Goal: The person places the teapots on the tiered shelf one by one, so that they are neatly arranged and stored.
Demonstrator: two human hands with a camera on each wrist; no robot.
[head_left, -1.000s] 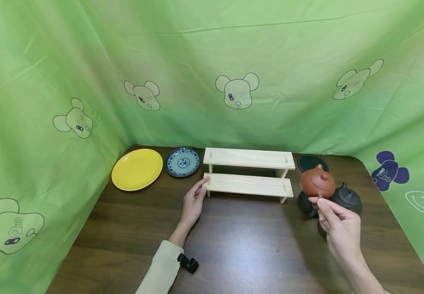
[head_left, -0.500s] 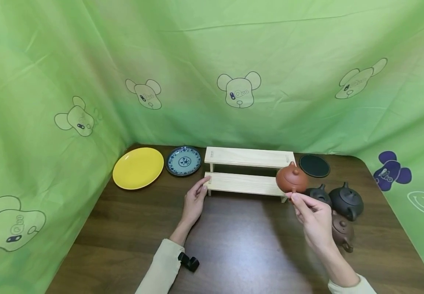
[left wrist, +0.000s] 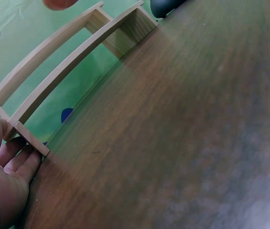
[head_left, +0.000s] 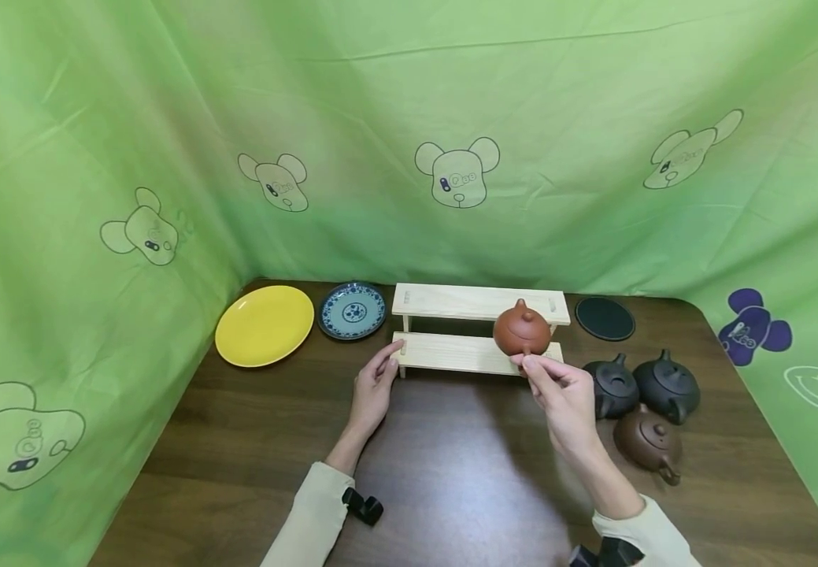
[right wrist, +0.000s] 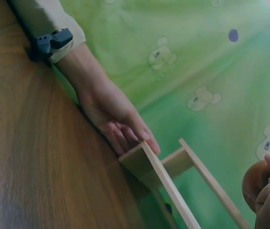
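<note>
Right hand (head_left: 566, 398) pinched the round red-brown clay teapot (head_left: 522, 331) just beyond those fingers, over the right of the pale two-tier wooden stand (head_left: 451, 352); left hand (head_left: 371, 390) gripped its left end!

The left forearm (head_left: 343, 457) and right forearm (head_left: 612, 490) both slant forward and inward. The left hand (head_left: 371, 396) grips low, its index finger reaching ahead of the thumb. The right hand (head_left: 568, 402) is raised, its thumb and index finger pinching at the tips.

Cream sleeves (head_left: 309, 516), black wrist cameras (head_left: 371, 512), seemingly strapped
</note>
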